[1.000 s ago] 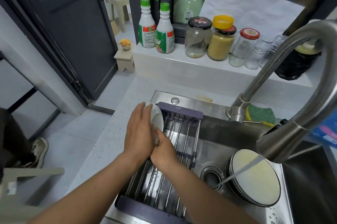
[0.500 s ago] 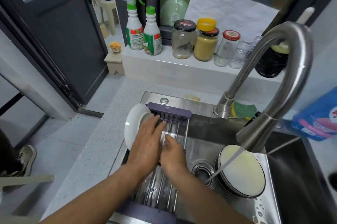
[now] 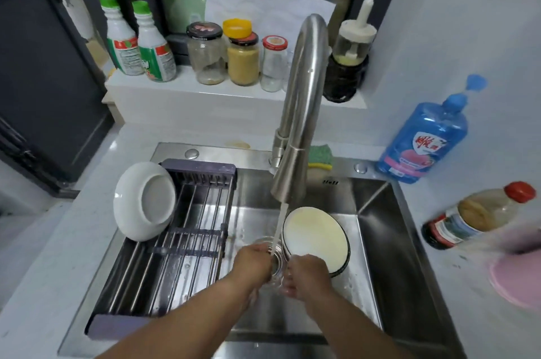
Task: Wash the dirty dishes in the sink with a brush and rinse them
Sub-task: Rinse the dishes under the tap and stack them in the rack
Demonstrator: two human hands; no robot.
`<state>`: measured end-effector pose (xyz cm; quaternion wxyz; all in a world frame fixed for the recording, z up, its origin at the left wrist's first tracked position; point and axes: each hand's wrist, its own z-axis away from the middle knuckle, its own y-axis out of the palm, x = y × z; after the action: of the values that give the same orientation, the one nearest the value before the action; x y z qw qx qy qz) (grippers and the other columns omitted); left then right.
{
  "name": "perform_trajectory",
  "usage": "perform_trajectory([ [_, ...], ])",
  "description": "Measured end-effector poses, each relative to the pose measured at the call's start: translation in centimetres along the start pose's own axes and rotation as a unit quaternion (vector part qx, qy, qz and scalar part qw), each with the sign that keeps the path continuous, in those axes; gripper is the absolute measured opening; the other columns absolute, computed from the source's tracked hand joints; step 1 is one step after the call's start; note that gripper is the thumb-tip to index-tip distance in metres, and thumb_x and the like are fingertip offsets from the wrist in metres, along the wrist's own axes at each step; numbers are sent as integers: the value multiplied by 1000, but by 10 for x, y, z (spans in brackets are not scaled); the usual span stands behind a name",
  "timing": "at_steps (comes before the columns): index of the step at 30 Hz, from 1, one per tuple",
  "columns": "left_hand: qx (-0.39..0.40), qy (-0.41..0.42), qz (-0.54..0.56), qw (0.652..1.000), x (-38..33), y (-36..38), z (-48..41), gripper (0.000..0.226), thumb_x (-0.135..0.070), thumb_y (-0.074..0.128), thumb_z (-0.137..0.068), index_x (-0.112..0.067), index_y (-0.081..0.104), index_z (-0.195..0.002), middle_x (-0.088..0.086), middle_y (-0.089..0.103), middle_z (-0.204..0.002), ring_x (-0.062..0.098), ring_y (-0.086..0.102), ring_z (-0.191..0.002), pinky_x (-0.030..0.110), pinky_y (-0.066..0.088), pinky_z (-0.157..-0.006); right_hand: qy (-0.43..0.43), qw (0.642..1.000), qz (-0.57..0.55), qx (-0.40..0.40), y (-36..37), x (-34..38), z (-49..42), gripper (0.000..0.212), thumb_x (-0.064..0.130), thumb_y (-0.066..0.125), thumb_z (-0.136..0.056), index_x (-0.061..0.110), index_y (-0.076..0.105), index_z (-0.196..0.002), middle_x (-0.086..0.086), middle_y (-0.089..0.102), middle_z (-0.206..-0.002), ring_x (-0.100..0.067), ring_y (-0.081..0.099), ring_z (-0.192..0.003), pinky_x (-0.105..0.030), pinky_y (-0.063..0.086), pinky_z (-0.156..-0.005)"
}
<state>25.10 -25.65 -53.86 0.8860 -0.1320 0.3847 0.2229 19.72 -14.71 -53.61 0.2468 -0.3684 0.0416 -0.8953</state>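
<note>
Left hand (image 3: 253, 263) and right hand (image 3: 307, 273) together under water stream (image 3: 280, 224) from curved steel faucet (image 3: 301, 95) — fingers curled, can't tell if gripping anything.

Sink (image 3: 380, 256) holds drying rack (image 3: 187, 241), cream plate (image 3: 314, 237); counter (image 3: 44, 276) carries blue bottle (image 3: 421, 145), sauce bottle (image 3: 474, 216).

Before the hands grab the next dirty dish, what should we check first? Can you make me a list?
1. Water running from the faucet: ok, the stream falls onto the hands.
2. The white plate parked on the rack: ok, leaning at its left side.
3. More bowls waiting in the sink: ok, stacked right of the stream.
4. The left hand and right hand free: cannot tell, fingers blurred under water.
5. A brush within reach: cannot tell, none visible.
</note>
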Motion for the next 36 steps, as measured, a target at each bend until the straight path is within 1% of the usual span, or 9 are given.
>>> perform_trajectory([
  [3, -41, -58, 28, 997, 11, 22, -16, 21, -3, 50, -100, -17, 59, -88, 7, 59, -82, 19, 55, -65, 22, 46, -59, -8, 997, 7, -71, -34, -16, -33, 21, 23, 60, -82, 4, 60, -75, -16, 63, -63, -31, 63, -58, -58, 61, -71],
  [8, -78, -93, 34, 992, 21, 48, -37, 28, -8, 48, -101, -18, 51, -76, 5, 57, -76, 24, 58, -81, 26, 51, -64, -17, 997, 14, -70, -61, -12, -51, 20, 20, 64, -85, 10, 56, -70, -6, 57, -54, -27, 59, -48, -41, 54, -60],
  [12, -91, -79, 27, 992, 23, 61, -49, 24, -11, 57, -98, -13, 56, -75, 8, 58, -71, 23, 57, -66, 30, 52, -68, -46, 998, 42, -26, -55, -9, -55, 23, 11, 62, -93, 9, 57, -71, -7, 57, -58, -21, 56, -47, -41, 53, -57],
  [15, -93, -53, 10, 994, 32, 68, -61, 29, -32, 76, -84, -15, 63, -64, 15, 65, -70, 28, 64, -68, 44, 59, -76, -52, 998, 45, 11, -50, -8, -51, 20, 10, 61, -97, 9, 64, -77, -11, 64, -67, -20, 61, -51, -46, 62, -67],
  [18, -101, -37, -83, 991, 61, 72, -101, 43, -53, 74, -63, -11, 65, -61, 20, 71, -72, 37, 73, -73, 52, 62, -76, -54, 997, 40, 27, -46, -9, -59, 22, 9, 58, -99, 10, 66, -79, -11, 65, -69, -16, 61, -48, -39, 63, -59],
  [21, -119, -29, -158, 980, 33, 76, -79, 35, -35, 66, -69, -5, 65, -88, 18, 72, -88, 37, 72, -84, 44, 62, -78, -79, 995, 62, 26, -42, -5, -63, 22, 14, 59, -93, 13, 67, -72, -9, 65, -64, -25, 64, -53, -51, 63, -66],
  [25, -114, -35, -132, 984, 24, 76, -74, 13, -16, 60, -76, -13, 51, -85, 21, 64, -96, 41, 70, -83, 49, 63, -71, -105, 989, 95, 31, -38, -18, -95, 22, 29, 53, -71, 11, 66, -69, -14, 69, -67, -45, 69, -74, -59, 59, -68],
  [32, -93, -26, -22, 995, 6, 50, -24, 17, 8, 50, -92, -7, 53, -101, 14, 63, -99, 37, 70, -84, 41, 62, -53, -132, 989, 59, 45, -41, 21, -58, 21, 7, 54, -95, 13, 64, -78, -9, 62, -70, -24, 62, -57, -45, 64, -66],
  [36, -116, -20, -8, 993, 8, 22, -13, 13, 8, 50, -95, -5, 48, -96, 18, 61, -102, 40, 67, -87, 41, 61, -50, -237, 953, 188, -25, -49, 22, -58, 17, 14, 59, -96, 23, 67, -83, -2, 69, -89, -26, 67, -80, -37, 59, -73],
])
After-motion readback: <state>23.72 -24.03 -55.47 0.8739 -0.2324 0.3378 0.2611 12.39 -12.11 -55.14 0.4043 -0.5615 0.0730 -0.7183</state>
